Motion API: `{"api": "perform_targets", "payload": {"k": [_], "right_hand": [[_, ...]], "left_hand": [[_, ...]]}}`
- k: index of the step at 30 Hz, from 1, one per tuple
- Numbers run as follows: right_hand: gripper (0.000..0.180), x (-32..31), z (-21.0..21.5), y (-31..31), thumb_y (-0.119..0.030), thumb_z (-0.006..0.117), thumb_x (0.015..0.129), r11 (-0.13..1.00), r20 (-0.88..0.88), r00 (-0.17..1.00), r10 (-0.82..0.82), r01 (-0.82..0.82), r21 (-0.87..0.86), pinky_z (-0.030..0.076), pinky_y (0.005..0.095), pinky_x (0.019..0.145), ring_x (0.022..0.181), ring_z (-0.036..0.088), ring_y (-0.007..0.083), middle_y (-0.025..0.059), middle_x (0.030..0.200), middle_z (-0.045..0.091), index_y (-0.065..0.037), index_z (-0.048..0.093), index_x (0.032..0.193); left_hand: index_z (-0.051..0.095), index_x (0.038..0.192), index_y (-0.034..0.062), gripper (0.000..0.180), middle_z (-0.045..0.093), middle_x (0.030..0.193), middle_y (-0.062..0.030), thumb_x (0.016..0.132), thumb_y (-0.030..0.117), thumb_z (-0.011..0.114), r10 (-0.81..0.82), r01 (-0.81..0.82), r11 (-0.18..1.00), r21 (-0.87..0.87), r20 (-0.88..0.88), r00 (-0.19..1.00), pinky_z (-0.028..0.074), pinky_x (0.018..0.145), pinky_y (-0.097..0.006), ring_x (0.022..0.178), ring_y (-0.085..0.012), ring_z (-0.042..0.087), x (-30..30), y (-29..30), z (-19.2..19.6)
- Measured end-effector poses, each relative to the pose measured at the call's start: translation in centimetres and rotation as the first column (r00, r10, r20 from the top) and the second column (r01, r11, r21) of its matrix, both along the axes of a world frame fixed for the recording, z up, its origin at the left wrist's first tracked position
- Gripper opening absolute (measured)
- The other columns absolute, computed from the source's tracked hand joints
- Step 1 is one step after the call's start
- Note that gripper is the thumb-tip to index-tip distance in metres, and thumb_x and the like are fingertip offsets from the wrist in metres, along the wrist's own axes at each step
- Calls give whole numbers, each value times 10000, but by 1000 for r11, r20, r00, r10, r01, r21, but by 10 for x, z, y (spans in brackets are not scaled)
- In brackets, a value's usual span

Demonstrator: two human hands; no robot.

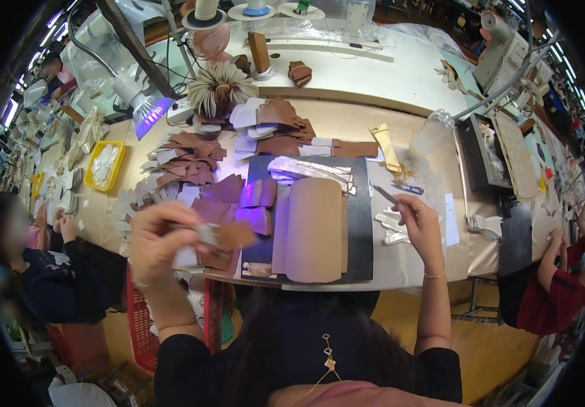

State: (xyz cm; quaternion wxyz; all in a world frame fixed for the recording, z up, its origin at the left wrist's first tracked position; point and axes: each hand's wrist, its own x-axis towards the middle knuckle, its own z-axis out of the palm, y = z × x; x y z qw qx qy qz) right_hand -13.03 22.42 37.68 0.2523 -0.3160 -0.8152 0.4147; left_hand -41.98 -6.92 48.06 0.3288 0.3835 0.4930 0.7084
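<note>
My left hand (pixel 160 244), smeared by motion, pinches a small brown-and-white leather piece (pixel 235 236) above the table's front left. My right hand (pixel 420 220) is closed on a slim, dark, pointed tool (pixel 385 195), perhaps a knife; its tip points up and left. Between the hands a tan, rounded block (pixel 316 230) lies on a black board (pixel 360 247). Left of the block, two folded leather pieces (pixel 255 209) sit in purple light. Behind it rests a shiny wrapped strip (pixel 313 171). Brown leather pieces (pixel 187 152) lie in fanned stacks beyond my left hand.
A lamp (pixel 146 108) hangs at the back left, near a yellow basket (pixel 104 166). Thread snips (pixel 408 188) and white strips (pixel 391 227) lie by my right hand. A black box (pixel 486 156) stands right; a red crate (pixel 142 325) is below. Co-workers sit at both sides.
</note>
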Motion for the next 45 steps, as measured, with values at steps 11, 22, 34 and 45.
{"api": "perform_targets", "payload": {"k": [11, 22, 34, 45], "right_hand": [[95, 30, 30, -17, -45, 593, 876, 966, -231, 973, 6, -66, -252, 420, 182, 548, 632, 528, 58, 49, 739, 627, 27, 643, 914], [178, -42, 31, -49, -184, 691, 820, 677, 72, 909, 411, -251, -692, 383, 164, 473, 530, 500, 18, 8, 636, 625, -17, 634, 801], [226, -84, 24, -44, -217, 668, 830, 632, 194, 798, 571, -277, -724, 421, 192, 454, 494, 543, 48, 22, 584, 616, 1, 640, 779], [208, -85, 25, -50, -185, 665, 808, 716, 240, 806, 542, -292, -634, 427, 216, 470, 491, 555, 70, 45, 568, 610, 11, 639, 742]], "left_hand": [[501, 1076, -45, 295, 598, 801, -88, 835, 46, 645, -153, 378, 794, -477, 445, 883, 518, 568, -248, 622, -156, 629, 64, 72, -109], [521, 1027, -69, 524, 634, 796, -170, 983, 420, 339, -147, 444, 784, -434, 565, 812, 554, 579, -277, 659, -224, 666, 59, 50, -125], [514, 1033, -109, 526, 647, 821, -250, 970, 400, 398, -77, 459, 779, -427, 662, 746, 580, 593, -301, 686, -278, 684, 62, 49, -127], [560, 995, -85, 324, 663, 816, -214, 940, 231, 512, -93, 457, 740, -493, 598, 796, 573, 612, -279, 703, -242, 686, 62, 54, -118]]}}
